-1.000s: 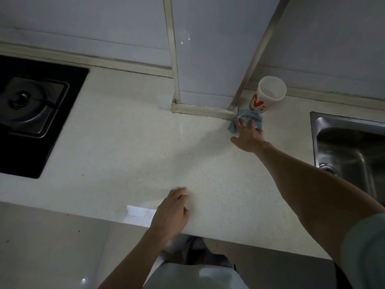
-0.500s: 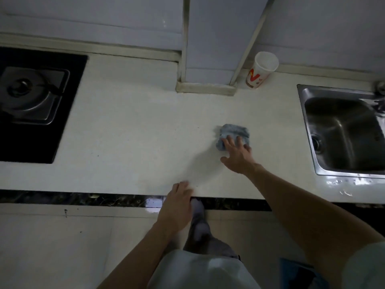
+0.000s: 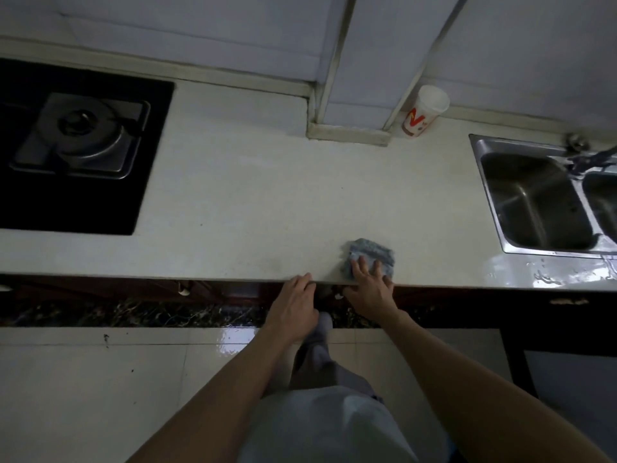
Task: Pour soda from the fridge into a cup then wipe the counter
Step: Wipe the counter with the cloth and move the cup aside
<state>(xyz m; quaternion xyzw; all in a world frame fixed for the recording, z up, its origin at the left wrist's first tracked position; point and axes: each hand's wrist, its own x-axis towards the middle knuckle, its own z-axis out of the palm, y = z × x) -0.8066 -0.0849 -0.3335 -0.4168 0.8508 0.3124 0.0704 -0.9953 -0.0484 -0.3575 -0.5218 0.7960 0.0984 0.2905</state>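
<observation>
I am seeing the blue cloth (image 3: 372, 252) lying at the front edge of the counter (image 3: 250, 202), near the sink (image 3: 482, 182). My right hand (image 3: 369, 290) is pressing it flat, fingers straight and spread rather than curled round it. My left hand (image 3: 293, 304) is touching the counter lip just beside it, fingers loosely bent and gripping nothing. The paper cup (image 3: 422, 111) is standing by the back wall, well apart from the cloth, and the stove (image 3: 83, 138) is sitting far left.
</observation>
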